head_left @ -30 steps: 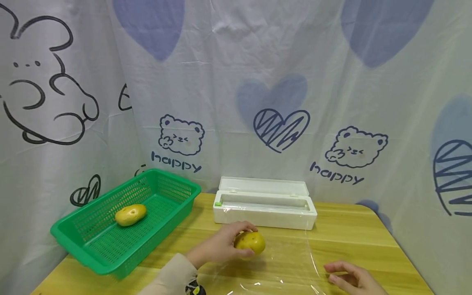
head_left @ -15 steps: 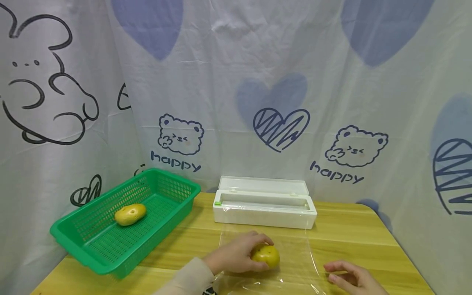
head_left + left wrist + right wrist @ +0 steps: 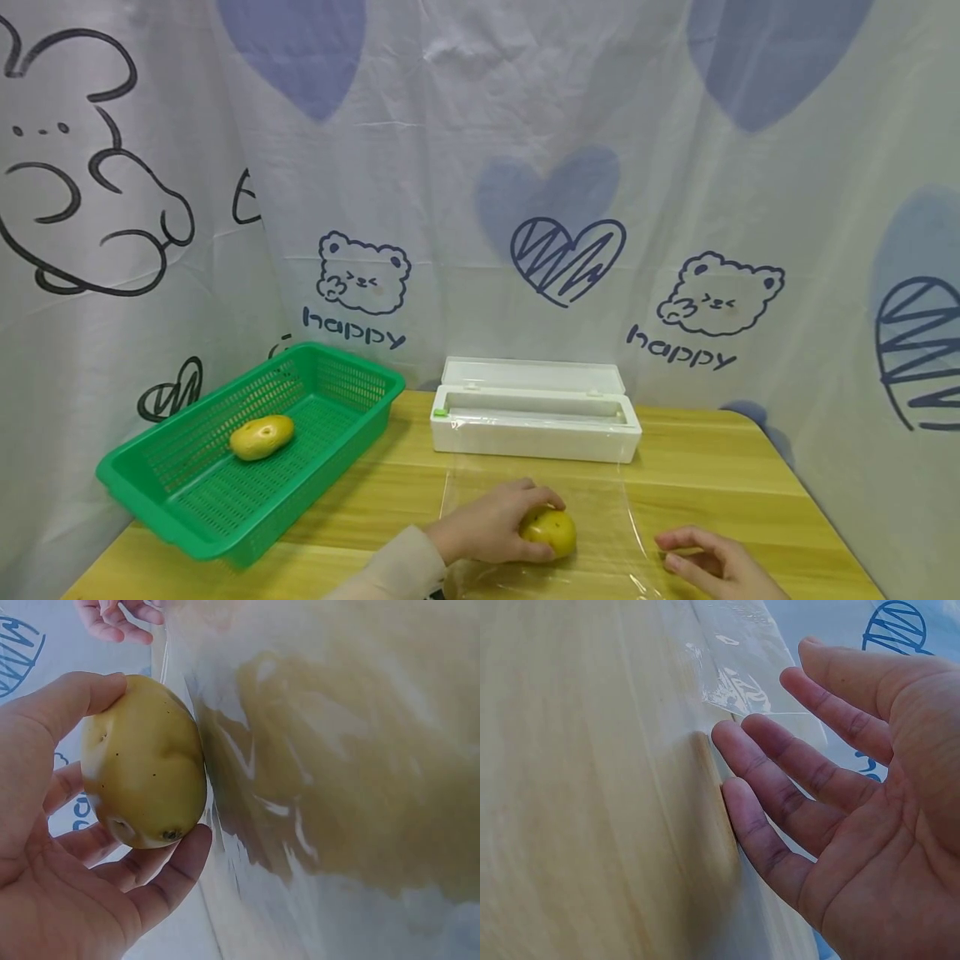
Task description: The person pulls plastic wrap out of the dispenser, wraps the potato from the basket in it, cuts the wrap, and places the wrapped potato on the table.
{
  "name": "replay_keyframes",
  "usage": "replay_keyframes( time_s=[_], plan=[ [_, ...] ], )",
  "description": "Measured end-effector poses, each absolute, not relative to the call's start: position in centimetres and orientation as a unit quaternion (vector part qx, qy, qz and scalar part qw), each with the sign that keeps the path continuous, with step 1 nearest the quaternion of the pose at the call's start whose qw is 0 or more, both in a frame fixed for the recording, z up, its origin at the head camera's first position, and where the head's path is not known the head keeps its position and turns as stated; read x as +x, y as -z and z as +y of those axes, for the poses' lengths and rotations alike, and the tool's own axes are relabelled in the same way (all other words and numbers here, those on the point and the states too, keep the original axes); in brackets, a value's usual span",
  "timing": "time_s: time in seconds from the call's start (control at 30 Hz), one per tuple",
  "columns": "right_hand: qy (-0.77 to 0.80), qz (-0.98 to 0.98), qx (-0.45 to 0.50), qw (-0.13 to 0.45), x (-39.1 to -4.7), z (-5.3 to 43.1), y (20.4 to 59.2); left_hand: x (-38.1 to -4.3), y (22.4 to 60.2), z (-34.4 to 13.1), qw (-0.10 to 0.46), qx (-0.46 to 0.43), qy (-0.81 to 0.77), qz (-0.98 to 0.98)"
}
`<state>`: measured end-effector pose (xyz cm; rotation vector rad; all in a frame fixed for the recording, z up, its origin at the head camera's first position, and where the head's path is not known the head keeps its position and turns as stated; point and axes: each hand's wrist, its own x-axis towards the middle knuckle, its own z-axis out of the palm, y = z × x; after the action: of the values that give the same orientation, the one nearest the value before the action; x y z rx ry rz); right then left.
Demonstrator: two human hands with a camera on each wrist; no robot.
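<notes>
My left hand (image 3: 495, 523) holds a yellow potato (image 3: 552, 534) between thumb and fingers, low over a sheet of clear plastic wrap (image 3: 600, 508). In the left wrist view the potato (image 3: 146, 765) shows small dark spots, and its side meets or nearly meets the shiny film (image 3: 337, 787). My right hand (image 3: 720, 562) rests at the table's near right, just beside the wrap's edge, holding nothing. Its fingers (image 3: 780, 795) are relaxed in the right wrist view, close to the table edge. The wrap runs back to a white dispenser box (image 3: 536, 437) with its lid raised.
A green plastic basket (image 3: 315, 492) stands at the left with a second potato (image 3: 262, 437) in it. The wooden table (image 3: 720, 475) ends at a printed curtain (image 3: 465, 183) behind and at the sides.
My left hand has moved right and nearer to me with the potato, over the middle of the wrap. The right hand has stayed almost still.
</notes>
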<state>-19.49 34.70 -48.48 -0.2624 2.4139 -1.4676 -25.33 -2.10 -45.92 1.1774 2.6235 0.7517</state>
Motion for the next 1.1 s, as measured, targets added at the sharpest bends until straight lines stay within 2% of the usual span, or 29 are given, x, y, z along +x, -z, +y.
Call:
replay_keyframes(
  time_s=[1.1],
  plan=[
    [0.515, 0.838, -0.103, 0.151, -19.5, 34.7, 48.8, -24.7, 45.9, -3.2, 0.084, 0.409, -0.246, 0.875]
  ],
)
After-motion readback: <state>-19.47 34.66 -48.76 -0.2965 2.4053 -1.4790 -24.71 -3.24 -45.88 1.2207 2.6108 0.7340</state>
